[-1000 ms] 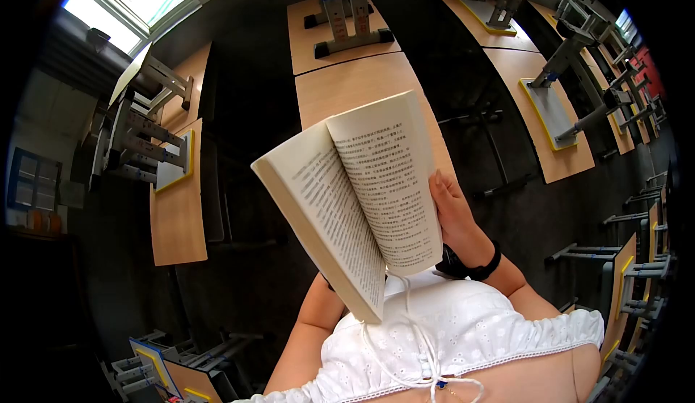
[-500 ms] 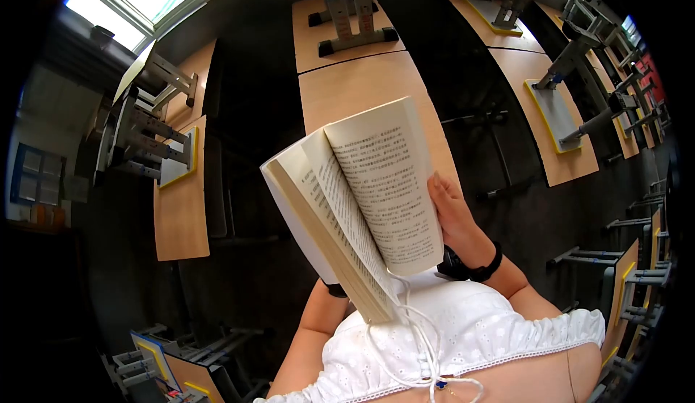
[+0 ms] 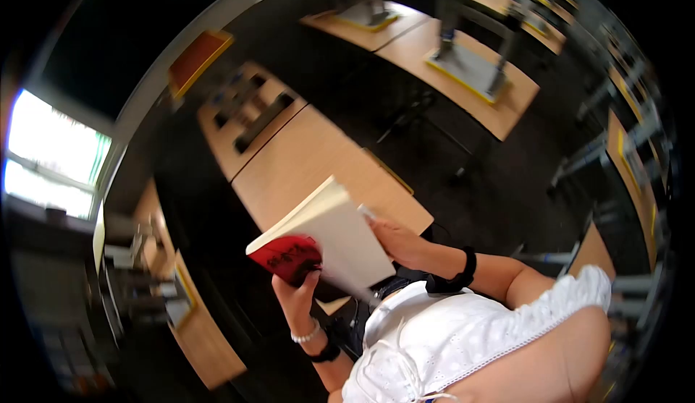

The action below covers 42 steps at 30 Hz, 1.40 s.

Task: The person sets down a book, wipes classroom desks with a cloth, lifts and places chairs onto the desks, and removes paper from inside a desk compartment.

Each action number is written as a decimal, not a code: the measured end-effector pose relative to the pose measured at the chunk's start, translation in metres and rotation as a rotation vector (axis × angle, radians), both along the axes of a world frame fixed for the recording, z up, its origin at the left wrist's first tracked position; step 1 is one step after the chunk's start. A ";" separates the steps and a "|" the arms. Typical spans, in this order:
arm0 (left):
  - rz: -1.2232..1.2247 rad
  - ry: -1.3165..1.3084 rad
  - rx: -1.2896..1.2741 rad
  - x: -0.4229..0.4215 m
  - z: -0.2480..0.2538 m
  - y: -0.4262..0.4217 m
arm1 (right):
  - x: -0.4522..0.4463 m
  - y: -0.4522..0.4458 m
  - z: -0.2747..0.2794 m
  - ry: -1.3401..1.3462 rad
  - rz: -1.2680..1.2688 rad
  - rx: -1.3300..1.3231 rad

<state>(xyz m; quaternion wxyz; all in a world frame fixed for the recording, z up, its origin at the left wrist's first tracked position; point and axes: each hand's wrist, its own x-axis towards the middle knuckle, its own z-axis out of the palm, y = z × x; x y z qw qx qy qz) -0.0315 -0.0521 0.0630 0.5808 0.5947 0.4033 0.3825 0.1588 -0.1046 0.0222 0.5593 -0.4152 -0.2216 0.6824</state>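
Observation:
A paperback book [image 3: 351,240] is tilted up in front of my white top, held between both hands. Its side toward me shows a blank white surface, and a red panel [image 3: 282,252] with dark lettering lies at its lower left. My left hand [image 3: 293,300] is closed on that red corner, thumb over the front and fingers hidden behind. At the book's right edge, my right hand [image 3: 398,242] grips it with bent fingers. Part of that grip is blurred.
Under and beyond the book stands a wooden desk [image 3: 311,168]. Upturned chairs rest on other desks [image 3: 499,110], with one grey seat [image 3: 470,70] at the upper right. Another desk [image 3: 206,338] is at lower left, near a bright window [image 3: 54,157].
The view has swung and tilted, so the desks appear rotated. Printed pages faced me before; now a blank white side and red panel show. My left hand has come into view.

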 end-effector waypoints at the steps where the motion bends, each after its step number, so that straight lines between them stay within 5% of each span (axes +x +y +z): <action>1: 0.050 0.003 0.027 0.011 0.000 0.006 | 0.003 0.000 -0.008 0.064 -0.004 -0.084; 3: 0.168 -0.059 0.060 0.037 -0.023 0.016 | 0.012 -0.001 -0.032 -0.024 -0.041 -0.035; 5: 0.016 0.222 0.172 0.041 -0.066 0.036 | 0.024 -0.001 -0.012 -0.101 -0.105 0.068; 6: 0.117 0.119 0.119 0.062 -0.055 0.027 | 0.026 0.007 -0.064 -0.530 -0.117 0.272; 7: 0.081 0.219 0.171 0.072 -0.060 0.029 | 0.038 0.009 -0.084 -0.511 -0.073 0.223; 9: 0.009 0.005 0.029 0.099 -0.088 0.037 | 0.064 0.010 -0.106 -0.462 0.018 0.120; 12: -0.355 0.600 -0.161 0.119 -0.127 0.067 | 0.110 0.000 -0.097 -0.100 -0.092 -0.191; 13: -0.405 0.455 -0.274 0.128 -0.144 0.071 | 0.126 -0.006 -0.104 -0.078 -0.120 -0.255; 16: -0.732 0.322 0.076 0.155 -0.175 0.082 | 0.187 -0.023 -0.131 -0.095 -0.359 -0.295; 19: -0.586 0.776 0.333 0.180 -0.157 0.076 | 0.269 -0.053 -0.162 -0.052 -0.671 -0.280; 25: -0.408 1.260 0.236 0.163 -0.192 0.094 | 0.418 -0.085 -0.253 0.265 -1.293 -0.172; 28: -0.283 1.232 0.154 0.135 -0.207 0.097 | 0.473 -0.070 -0.311 0.401 -1.373 -0.556; 31: -0.132 1.196 0.062 0.104 -0.200 0.087 | 0.480 -0.082 -0.316 0.241 -1.277 -0.599; 33: -0.095 1.171 0.012 0.091 -0.197 0.075 | 0.474 -0.095 -0.302 0.028 -0.987 -0.562; 35: -0.069 1.173 -0.030 0.072 -0.205 0.054 | 0.483 -0.102 -0.276 -0.117 -0.518 -0.982; 37: -0.099 1.176 -0.026 0.073 -0.205 0.039 | 0.467 -0.097 -0.254 -0.207 -0.378 -1.017; 42: -0.048 1.153 0.040 0.096 -0.214 0.021 | 0.407 -0.032 -0.239 0.373 -0.152 -0.655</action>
